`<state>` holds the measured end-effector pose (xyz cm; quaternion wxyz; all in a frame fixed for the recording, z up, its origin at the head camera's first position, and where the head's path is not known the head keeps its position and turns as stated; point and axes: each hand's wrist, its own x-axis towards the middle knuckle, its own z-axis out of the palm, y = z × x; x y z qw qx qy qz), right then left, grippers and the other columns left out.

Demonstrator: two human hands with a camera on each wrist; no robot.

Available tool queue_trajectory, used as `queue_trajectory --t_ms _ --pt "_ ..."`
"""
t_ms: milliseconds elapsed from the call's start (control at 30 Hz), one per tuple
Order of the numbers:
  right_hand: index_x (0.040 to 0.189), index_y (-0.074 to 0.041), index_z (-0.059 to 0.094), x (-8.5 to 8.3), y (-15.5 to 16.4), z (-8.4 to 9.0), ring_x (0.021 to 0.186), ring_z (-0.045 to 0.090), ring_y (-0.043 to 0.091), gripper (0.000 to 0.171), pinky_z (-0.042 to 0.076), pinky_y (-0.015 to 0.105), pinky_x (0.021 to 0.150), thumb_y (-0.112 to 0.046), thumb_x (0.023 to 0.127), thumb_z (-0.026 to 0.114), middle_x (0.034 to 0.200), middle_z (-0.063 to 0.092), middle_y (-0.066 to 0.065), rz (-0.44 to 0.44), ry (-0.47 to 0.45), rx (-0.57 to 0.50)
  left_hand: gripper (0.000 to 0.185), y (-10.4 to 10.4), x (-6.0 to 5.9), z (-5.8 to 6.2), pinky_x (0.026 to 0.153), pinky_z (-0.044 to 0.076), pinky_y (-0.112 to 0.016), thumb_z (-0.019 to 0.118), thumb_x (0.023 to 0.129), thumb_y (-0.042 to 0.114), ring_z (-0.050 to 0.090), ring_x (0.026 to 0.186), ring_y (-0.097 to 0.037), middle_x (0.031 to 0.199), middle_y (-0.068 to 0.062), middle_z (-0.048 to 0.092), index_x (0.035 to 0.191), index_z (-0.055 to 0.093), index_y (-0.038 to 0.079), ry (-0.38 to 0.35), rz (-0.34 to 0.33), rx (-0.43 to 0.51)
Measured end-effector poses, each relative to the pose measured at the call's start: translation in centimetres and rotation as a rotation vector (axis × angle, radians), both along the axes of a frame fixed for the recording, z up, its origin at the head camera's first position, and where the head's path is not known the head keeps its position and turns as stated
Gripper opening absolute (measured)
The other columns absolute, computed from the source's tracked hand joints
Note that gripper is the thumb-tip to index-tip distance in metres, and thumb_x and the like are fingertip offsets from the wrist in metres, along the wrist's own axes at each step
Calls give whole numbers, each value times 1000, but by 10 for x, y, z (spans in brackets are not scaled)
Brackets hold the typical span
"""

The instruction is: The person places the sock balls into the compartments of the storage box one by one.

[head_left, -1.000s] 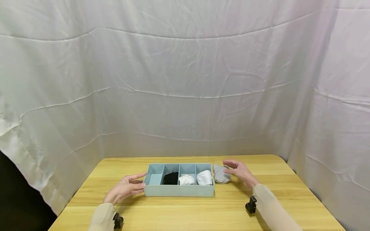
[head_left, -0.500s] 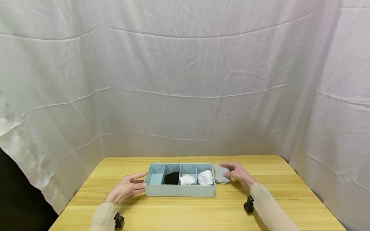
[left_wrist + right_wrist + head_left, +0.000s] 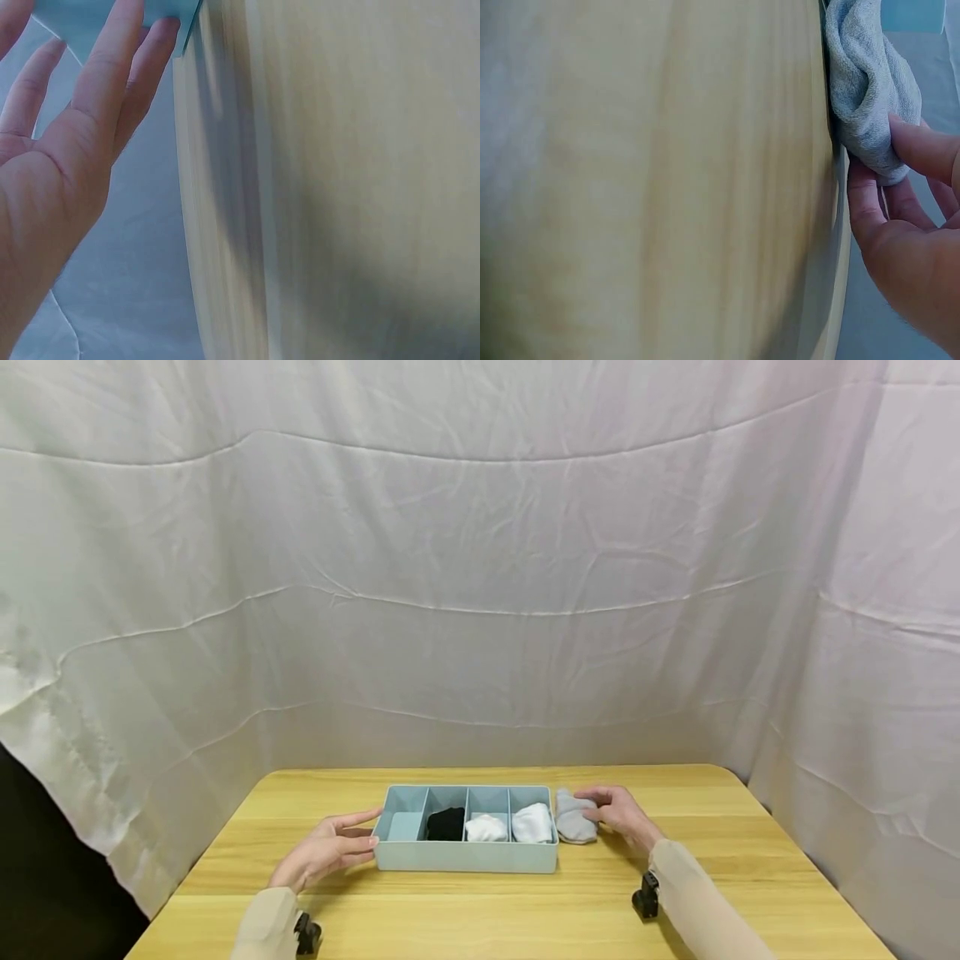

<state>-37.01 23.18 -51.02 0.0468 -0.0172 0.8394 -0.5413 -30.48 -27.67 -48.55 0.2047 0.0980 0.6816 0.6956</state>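
A pale blue divided storage box (image 3: 465,857) sits on the table. Fingers fairly straight, my left hand (image 3: 322,853) touches the box's left end; the left wrist view shows these fingers (image 3: 105,75) spread against its wall. Just past the box's right end, my right hand (image 3: 622,814) pinches a folded grey sock (image 3: 574,820). Close up in the right wrist view, the thumb presses on the bunched grey fabric (image 3: 870,90) while other fingers reach under it. Inside the box are a black sock bundle (image 3: 446,824), a small white one (image 3: 487,828) and a larger white one (image 3: 532,823).
The leftmost compartment (image 3: 405,824) of the box shows its bare floor. A wooden table (image 3: 465,914) lies under everything, with rounded far corners. Light curtains (image 3: 480,568) hang behind it and at both sides.
My right hand has come slightly left and its fingers have closed on the grey sock, which has shifted a little toward me. The left hand and the box have barely moved.
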Motion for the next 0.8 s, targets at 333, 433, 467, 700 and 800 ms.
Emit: queue_trajectory --t_ms 333,433,467,700,800 --pt "121 -1 67 -2 -1 3 103 61 21 32 56 24 81 0 89 67 124 65 19 -35 46 -88 70 0 0 0 102 52 -44 65 93 4 64 109 -24 144 -38 38 152 27 -2 1 4 -14" --pt "123 0 66 -2 -1 6 105 61 21 33 57 27 85 -1 90 66 125 64 20 -31 63 -96 70 0 -1 0 102 51 -44 65 93 4 64 109 -24 144 -38 38 151 27 -2 2 4 -13" --pt "123 -1 66 -3 -1 7 105 61 21 32 57 29 86 -1 91 66 125 64 19 -34 70 -92 70 0 -1 0 102 52 -43 65 93 4 64 110 -24 145 -38 37 151 27 -2 3 4 -13" --pt "123 0 66 -5 -3 16 104 62 19 32 57 34 91 -4 91 67 121 67 17 -26 114 -84 70 0 -1 0 102 52 -42 65 92 3 64 109 -24 145 -40 33 151 27 -2 7 11 -9" --pt "123 2 65 -5 -4 18 104 63 20 33 56 32 91 -5 91 67 119 68 17 -13 128 -99 70 -1 0 0 103 51 -43 65 92 4 64 110 -24 146 -40 32 151 28 -1 2 16 -12"
